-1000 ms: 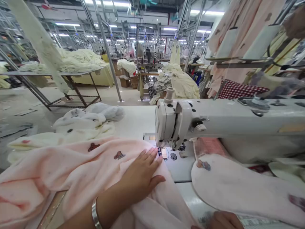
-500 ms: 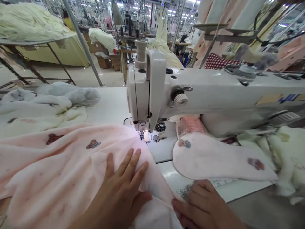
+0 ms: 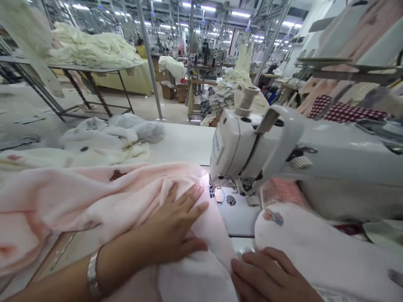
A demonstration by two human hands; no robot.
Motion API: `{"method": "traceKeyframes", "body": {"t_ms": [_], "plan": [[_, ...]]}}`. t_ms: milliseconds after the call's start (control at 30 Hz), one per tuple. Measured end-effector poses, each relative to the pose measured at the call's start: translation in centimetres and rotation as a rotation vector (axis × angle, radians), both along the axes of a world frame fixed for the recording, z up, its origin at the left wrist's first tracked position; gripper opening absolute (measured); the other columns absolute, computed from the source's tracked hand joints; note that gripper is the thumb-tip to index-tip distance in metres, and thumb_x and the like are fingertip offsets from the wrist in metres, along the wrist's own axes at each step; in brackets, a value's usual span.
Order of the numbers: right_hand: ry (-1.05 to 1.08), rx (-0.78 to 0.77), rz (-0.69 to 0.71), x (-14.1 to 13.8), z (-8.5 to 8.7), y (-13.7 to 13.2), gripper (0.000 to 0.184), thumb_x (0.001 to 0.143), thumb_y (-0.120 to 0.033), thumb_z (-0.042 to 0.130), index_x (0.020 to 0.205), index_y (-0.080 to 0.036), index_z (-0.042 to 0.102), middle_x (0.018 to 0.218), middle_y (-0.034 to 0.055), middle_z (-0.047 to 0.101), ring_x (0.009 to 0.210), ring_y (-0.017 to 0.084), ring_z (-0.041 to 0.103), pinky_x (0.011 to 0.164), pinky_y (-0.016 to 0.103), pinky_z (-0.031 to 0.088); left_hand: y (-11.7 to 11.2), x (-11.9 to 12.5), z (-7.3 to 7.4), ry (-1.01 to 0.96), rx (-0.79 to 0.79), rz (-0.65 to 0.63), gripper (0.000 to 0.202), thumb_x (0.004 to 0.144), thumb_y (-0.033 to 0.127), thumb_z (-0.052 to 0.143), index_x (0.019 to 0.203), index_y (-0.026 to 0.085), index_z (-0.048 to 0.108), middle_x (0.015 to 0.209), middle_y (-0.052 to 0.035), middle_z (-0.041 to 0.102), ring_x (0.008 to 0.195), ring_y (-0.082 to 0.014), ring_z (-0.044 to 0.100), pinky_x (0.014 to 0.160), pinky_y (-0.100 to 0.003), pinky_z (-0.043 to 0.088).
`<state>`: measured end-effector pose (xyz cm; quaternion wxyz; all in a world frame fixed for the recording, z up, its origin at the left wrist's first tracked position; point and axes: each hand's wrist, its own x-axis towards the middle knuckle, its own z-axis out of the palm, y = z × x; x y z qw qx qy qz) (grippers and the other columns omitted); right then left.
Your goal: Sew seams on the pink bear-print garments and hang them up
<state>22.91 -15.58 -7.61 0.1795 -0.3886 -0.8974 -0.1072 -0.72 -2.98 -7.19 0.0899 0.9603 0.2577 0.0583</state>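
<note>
Pink plush fabric [image 3: 78, 188] with small bear prints spreads over the machine bed, its right edge running by the lit presser foot [image 3: 212, 191] of a white sewing machine [image 3: 229, 147]. My left hand [image 3: 173, 228] lies on this fabric with fingers apart, just left of and below the foot. Closer to me, my right hand [image 3: 270, 272] pinches the fabric's right edge between thumb and fingers; the fingertips are partly hidden. Beside that hand, on the right, rests a pale pink curved cut piece [image 3: 302, 239] with printed bears.
Crumpled pale garments [image 3: 103, 138] lie at the left of the machine table. A thread spool [image 3: 247, 100] tops the machine head. Behind stand a metal pole [image 3: 149, 58] and a table heaped with cream fabric [image 3: 94, 46]. Thread cones [image 3: 340, 33] hang over the right.
The view has swung left and up, so the machine appears farther right. My left hand still lies spread on the fabric, whose left part is more bunched. My right hand remains at the edge.
</note>
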Motion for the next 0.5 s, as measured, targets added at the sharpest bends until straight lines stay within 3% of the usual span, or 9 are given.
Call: {"method": "traceKeyframes", "body": {"t_ms": [133,333,500], "plan": [[0.139,0.049,-0.034,-1.6,-1.3,3.1,0.024,0.096,-0.023,0.041,0.094,-0.023,0.065,0.094,-0.0047,0.071,0.082,0.014,0.059,0.079,0.032,0.037,5.2,-0.1,0.2,-0.031,-0.02,-0.078,0.063,0.086,0.059,0.044,0.134,0.019,0.039,0.144,-0.0157,0.033,0.135,-0.0302,0.023,0.109,-0.057,0.008],[0.131,-0.096,-0.025,-1.9,-0.1,7.7,0.02,0.092,-0.02,0.044,0.097,-0.02,0.063,0.095,0.005,0.066,0.081,0.018,0.057,0.072,0.033,0.04,10.6,0.7,0.2,-0.064,0.076,-0.145,0.062,0.085,0.06,0.047,0.13,0.017,0.043,0.142,-0.0119,0.038,0.134,-0.0248,0.027,0.112,-0.045,0.0],[0.07,-0.066,-0.088,-1.8,-1.4,9.5,0.024,0.091,-0.016,0.04,0.104,-0.015,0.061,0.092,0.011,0.063,0.086,0.021,0.058,0.078,0.038,0.045,14.7,1.3,0.4,0.008,0.138,-0.113,0.061,0.087,0.056,0.047,0.135,0.019,0.038,0.145,-0.011,0.033,0.134,-0.0251,0.026,0.11,-0.048,0.004]]}}
